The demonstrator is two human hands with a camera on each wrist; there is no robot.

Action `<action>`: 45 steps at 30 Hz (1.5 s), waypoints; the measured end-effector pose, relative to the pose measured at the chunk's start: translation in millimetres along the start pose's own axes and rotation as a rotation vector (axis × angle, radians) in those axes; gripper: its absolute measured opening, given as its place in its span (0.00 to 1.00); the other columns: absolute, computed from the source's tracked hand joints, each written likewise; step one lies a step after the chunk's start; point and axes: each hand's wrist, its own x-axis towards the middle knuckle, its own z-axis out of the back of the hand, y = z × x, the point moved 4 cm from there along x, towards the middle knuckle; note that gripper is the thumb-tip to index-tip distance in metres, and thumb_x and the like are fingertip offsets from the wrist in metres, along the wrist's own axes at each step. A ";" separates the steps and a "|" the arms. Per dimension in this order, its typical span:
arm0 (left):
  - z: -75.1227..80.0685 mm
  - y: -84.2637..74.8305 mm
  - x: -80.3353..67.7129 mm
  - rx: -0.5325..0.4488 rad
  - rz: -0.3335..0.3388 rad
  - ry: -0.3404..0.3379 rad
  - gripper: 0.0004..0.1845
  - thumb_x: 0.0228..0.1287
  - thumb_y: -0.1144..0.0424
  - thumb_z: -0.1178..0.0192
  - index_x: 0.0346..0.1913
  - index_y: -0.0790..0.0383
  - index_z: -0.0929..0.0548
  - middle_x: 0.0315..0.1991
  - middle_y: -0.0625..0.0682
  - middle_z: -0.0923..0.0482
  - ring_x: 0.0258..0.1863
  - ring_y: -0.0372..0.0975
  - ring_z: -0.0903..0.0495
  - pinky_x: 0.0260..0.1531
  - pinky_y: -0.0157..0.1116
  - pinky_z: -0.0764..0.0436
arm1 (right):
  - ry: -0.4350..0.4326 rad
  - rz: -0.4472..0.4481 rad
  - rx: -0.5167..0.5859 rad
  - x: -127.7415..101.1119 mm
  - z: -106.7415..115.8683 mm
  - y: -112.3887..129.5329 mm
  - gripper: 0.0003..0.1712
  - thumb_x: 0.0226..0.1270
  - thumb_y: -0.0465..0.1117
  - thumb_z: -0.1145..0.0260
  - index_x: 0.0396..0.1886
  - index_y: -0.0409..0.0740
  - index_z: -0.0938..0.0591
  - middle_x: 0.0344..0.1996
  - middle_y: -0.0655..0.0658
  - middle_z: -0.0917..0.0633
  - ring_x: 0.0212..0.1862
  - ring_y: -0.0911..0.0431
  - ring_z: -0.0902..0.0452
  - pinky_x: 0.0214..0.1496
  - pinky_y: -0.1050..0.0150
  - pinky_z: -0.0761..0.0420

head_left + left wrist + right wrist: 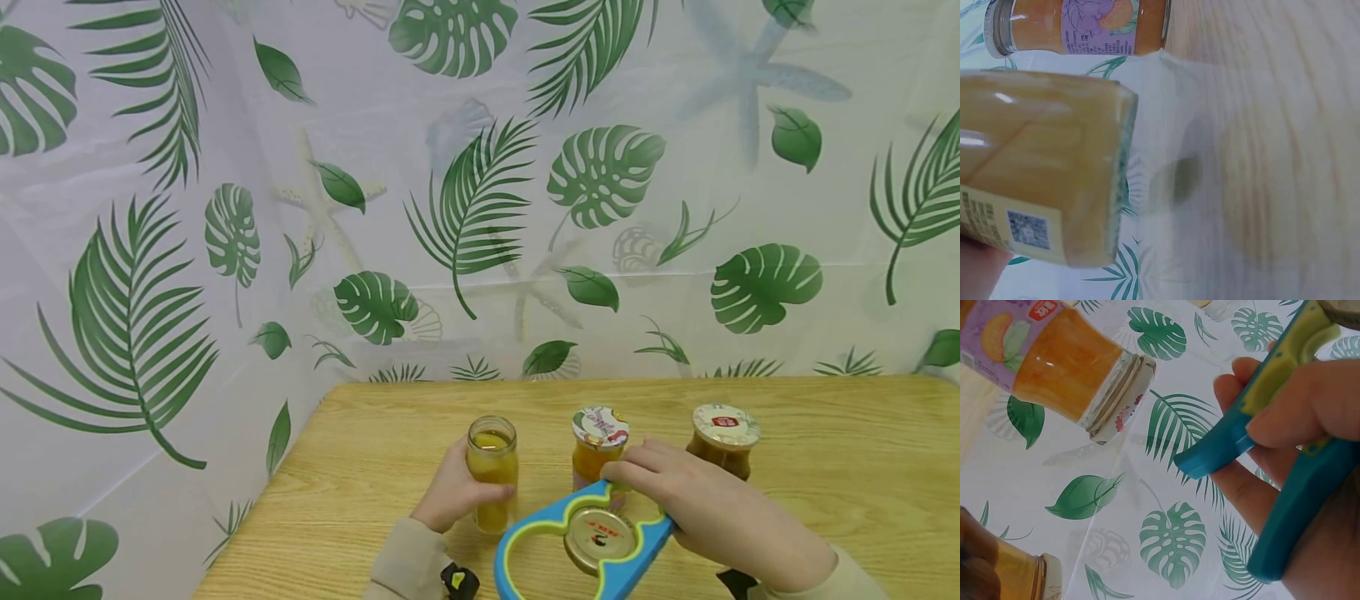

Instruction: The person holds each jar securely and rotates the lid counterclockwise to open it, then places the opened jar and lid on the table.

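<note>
On the wooden table (pixel 825 467), head view: L hand (pixel 450 492) wraps the open jar (pixel 492 473), fingers curled round the glass, jar upright, no lid on it. R hand (pixel 705 508) grips the blue opener (pixel 577 542) by its handle end. The gold lid (pixel 600 537) sits caught in the opener's ring, just right of and nearer the person than the open jar, apart from its mouth. Opener's long axis runs lower-left to upper-right, ring end toward the L hand. Middle jar (pixel 600 446) stands just behind the opener, lid on; dark jar (pixel 723 440) further right, also lidded.

L wrist view: open jar (pixel 1041 169) fills the frame, yellow contents, label w/ code; held at lower left. Middle jar (pixel 1079 28) beyond it. Rest blurred.

R wrist view: fingers (pixel 1310 406) clamp round the opener (pixel 1260 434). Middle jar (pixel 1066 369) nearby, not touching. Dark jar (pixel 1004 572) at lower left.
</note>
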 end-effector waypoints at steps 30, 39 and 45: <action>16.6 46.6 13.4 0.049 0.041 -0.196 0.30 0.43 0.69 0.32 0.52 0.62 0.32 0.43 0.54 0.27 0.43 0.45 0.27 0.45 0.45 0.29 | 0.009 0.012 0.020 -0.6 -6.2 0.4 0.42 0.22 0.13 0.34 0.44 0.47 0.25 0.36 0.56 0.25 0.38 0.58 0.29 0.38 0.60 0.24; 17.8 48.6 13.9 0.039 0.039 -0.208 0.30 0.43 0.69 0.32 0.52 0.62 0.32 0.43 0.54 0.27 0.43 0.44 0.27 0.45 0.44 0.29 | 0.033 0.001 0.019 -0.8 -6.8 0.0 0.41 0.24 0.14 0.33 0.45 0.47 0.25 0.37 0.55 0.25 0.38 0.58 0.28 0.39 0.60 0.24; 17.9 49.7 14.4 0.047 0.033 -0.209 0.30 0.43 0.69 0.32 0.52 0.62 0.32 0.43 0.54 0.27 0.43 0.44 0.27 0.45 0.44 0.29 | 0.061 -0.011 0.015 -0.5 -6.8 0.1 0.41 0.25 0.14 0.33 0.45 0.47 0.25 0.37 0.55 0.25 0.38 0.57 0.28 0.39 0.60 0.24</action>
